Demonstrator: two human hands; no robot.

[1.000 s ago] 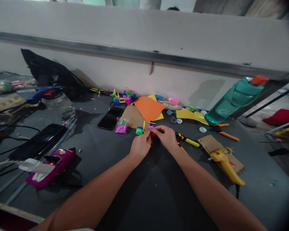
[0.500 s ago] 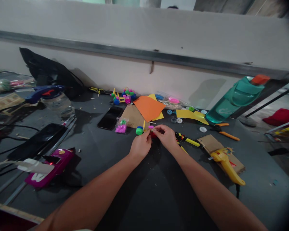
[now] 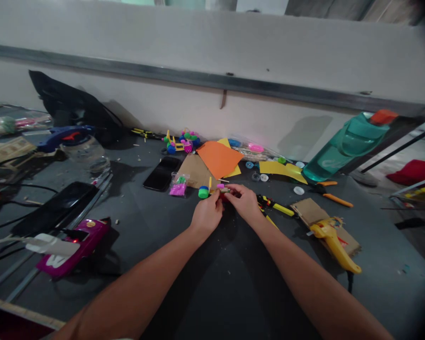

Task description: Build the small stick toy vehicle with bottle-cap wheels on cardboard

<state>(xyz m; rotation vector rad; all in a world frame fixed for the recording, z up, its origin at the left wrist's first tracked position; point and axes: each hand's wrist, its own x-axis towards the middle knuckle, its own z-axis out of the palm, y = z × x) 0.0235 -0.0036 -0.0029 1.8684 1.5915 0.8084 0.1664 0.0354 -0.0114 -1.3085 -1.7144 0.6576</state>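
Observation:
My left hand [image 3: 207, 217] and my right hand [image 3: 246, 203] meet near the middle of the table, fingers closed in a pinch. Between them is a small colourful craft piece [image 3: 221, 186], showing pink and red bits; the fingers hide most of it. Just left of my fingertips is a green and blue round cap [image 3: 203, 191], with a thin yellow strip [image 3: 210, 183] upright beside it. Whether these join the held piece I cannot tell. Beyond the hands lie brown card [image 3: 194, 171] and an orange paper sheet [image 3: 219, 159]. Black-and-yellow pliers [image 3: 278, 206] lie beside my right hand.
On the right are a yellow glue gun [image 3: 335, 241] on cardboard [image 3: 306, 211], orange-handled pliers [image 3: 336, 198] and a teal bottle [image 3: 343, 146]. To the left lie a phone [image 3: 162, 173], a bag of pink bits [image 3: 179, 185], a purple power strip [image 3: 74, 248] and cables.
The green and blue cap and yellow strip have shifted slightly left, and the strip stands a little differently. My fingers have moved only slightly around the piece.

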